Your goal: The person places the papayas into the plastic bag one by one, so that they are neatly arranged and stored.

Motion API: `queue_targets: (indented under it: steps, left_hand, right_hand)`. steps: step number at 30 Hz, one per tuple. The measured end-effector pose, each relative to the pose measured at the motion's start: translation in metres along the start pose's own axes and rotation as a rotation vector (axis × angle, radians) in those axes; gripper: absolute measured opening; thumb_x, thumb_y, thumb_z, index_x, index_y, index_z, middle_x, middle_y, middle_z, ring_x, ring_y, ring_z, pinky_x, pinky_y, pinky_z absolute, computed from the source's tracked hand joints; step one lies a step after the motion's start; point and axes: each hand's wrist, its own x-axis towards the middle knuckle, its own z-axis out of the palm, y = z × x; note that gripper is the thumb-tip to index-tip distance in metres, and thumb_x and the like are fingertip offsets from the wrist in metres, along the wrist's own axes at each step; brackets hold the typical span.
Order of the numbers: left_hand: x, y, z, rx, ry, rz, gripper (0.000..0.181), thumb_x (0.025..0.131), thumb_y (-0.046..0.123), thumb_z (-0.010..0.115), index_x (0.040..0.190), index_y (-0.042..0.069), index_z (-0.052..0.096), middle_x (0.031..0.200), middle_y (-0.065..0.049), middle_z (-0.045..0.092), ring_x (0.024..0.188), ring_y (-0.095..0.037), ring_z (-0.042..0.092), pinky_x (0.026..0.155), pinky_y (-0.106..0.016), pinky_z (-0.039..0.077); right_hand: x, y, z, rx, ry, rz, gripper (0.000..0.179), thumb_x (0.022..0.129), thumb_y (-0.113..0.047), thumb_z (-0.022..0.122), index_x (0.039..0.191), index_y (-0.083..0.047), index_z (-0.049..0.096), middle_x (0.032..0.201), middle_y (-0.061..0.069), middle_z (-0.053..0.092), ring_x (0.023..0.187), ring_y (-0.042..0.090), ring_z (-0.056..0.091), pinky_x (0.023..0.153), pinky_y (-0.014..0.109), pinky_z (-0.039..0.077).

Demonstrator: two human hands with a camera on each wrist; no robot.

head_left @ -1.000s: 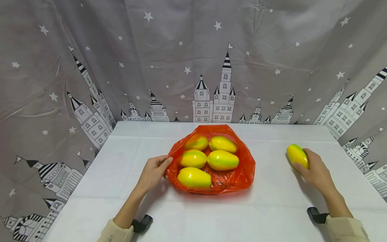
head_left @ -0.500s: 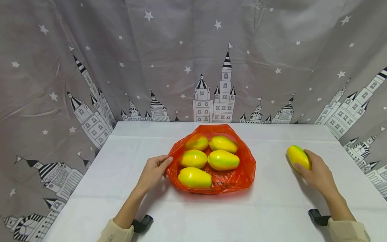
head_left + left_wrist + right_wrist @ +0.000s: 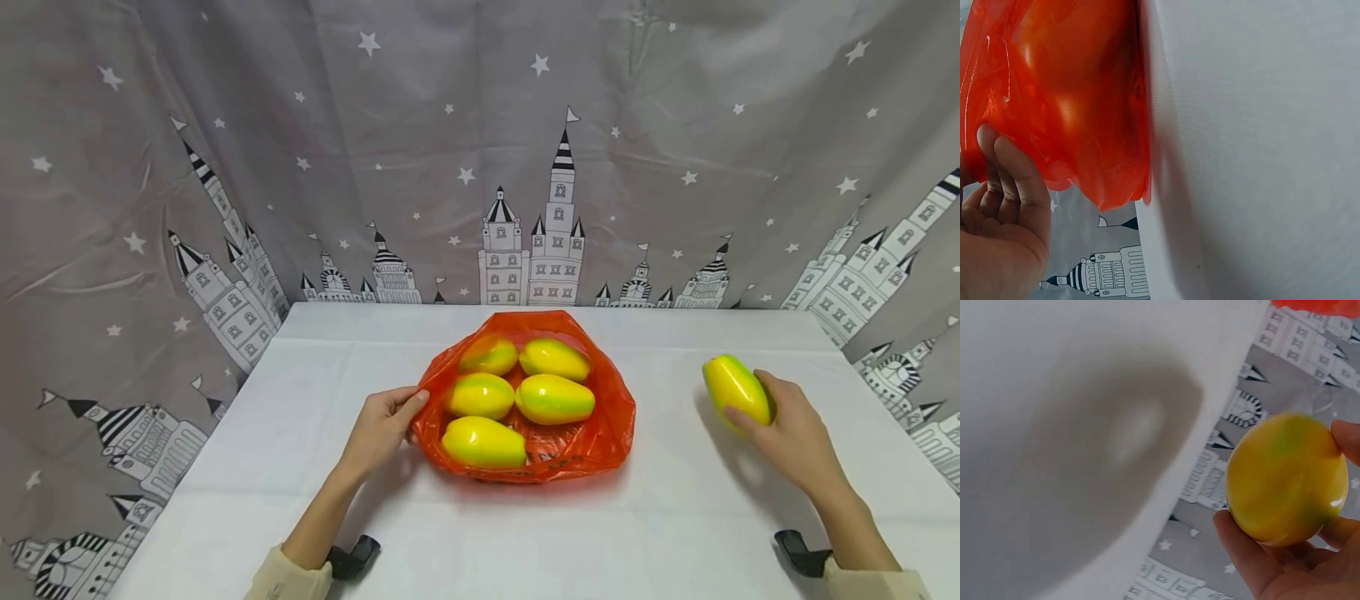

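A red plastic bag (image 3: pixel 615 417) lies with its mouth open at the middle of the table, several yellow-green mangoes (image 3: pixel 555 398) inside it. My left hand (image 3: pixel 381 429) pinches the bag's left rim between thumb and fingers; the left wrist view shows the fingers (image 3: pixel 1019 165) against the thin red film. Off to the right, my right hand (image 3: pixel 798 433) grips one more mango (image 3: pixel 735 390) of the same glossy kind. In the right wrist view that mango (image 3: pixel 1285 478) is held between thumb and fingers, apart from the table, with a shadow cast below it.
White cloth covers the table (image 3: pixel 555 542). A grey curtain (image 3: pixel 420 100) printed with castles and stars hangs behind and along both sides. Black wrist mounts (image 3: pixel 354 557) sit at both forearms.
My right hand has raised the mango from the table and shifted it slightly. The left hand, the bag and the mangoes inside stay where they were.
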Motion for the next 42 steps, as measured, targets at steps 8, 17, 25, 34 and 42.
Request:
queue_targets:
  steps: [8,17,25,34,42]
  left_hand:
    - [0.0,0.0,0.0,0.021,0.004,-0.019,0.032,0.103,0.016,0.055,0.122,-0.008,0.064,0.067,-0.008,0.061,0.054,-0.019,0.054,0.054,-0.024,0.05]
    - [0.0,0.003,0.0,0.021,-0.001,-0.016,0.033,0.103,0.017,0.055,0.123,-0.009,0.063,0.067,-0.008,0.061,0.054,-0.018,0.054,0.054,-0.026,0.05]
    - [-0.001,0.001,-0.001,0.019,0.004,0.006,0.034,0.102,0.02,0.057,0.121,-0.007,0.065,0.068,-0.009,0.062,0.055,-0.02,0.056,0.055,-0.027,0.051]
    - [-0.001,0.001,0.0,0.021,0.004,0.006,0.032,0.102,0.018,0.056,0.121,-0.007,0.065,0.067,-0.009,0.062,0.054,-0.02,0.055,0.054,-0.027,0.051]
    - [-0.001,-0.002,0.0,0.033,0.011,0.014,0.033,0.102,0.019,0.055,0.121,-0.005,0.066,0.067,-0.009,0.062,0.054,-0.02,0.056,0.055,-0.031,0.053]
  right_hand:
    - [-0.008,-0.025,-0.01,0.009,0.005,-0.079,0.066,0.089,-0.021,0.073,0.136,0.013,0.043,0.124,0.034,0.048,0.1,0.045,0.048,0.077,0.058,0.038]
    - [-0.022,-0.059,-0.02,0.012,-0.05,-0.159,0.065,0.086,-0.027,0.078,0.139,-0.002,0.05,0.129,0.018,0.054,0.102,0.029,0.051,0.078,0.034,0.04]
    - [-0.034,-0.096,-0.024,0.04,-0.079,-0.289,0.065,0.081,-0.026,0.084,0.139,-0.016,0.055,0.126,-0.004,0.057,0.101,0.008,0.051,0.086,0.008,0.036]
    - [-0.041,-0.127,-0.02,0.021,-0.184,-0.328,0.063,0.083,-0.039,0.08,0.139,-0.024,0.055,0.133,-0.009,0.054,0.111,0.013,0.056,0.093,0.015,0.042]
    - [-0.044,-0.134,-0.005,0.018,-0.203,-0.405,0.068,0.081,-0.035,0.082,0.142,-0.025,0.053,0.139,-0.008,0.052,0.122,0.016,0.053,0.1,0.022,0.042]
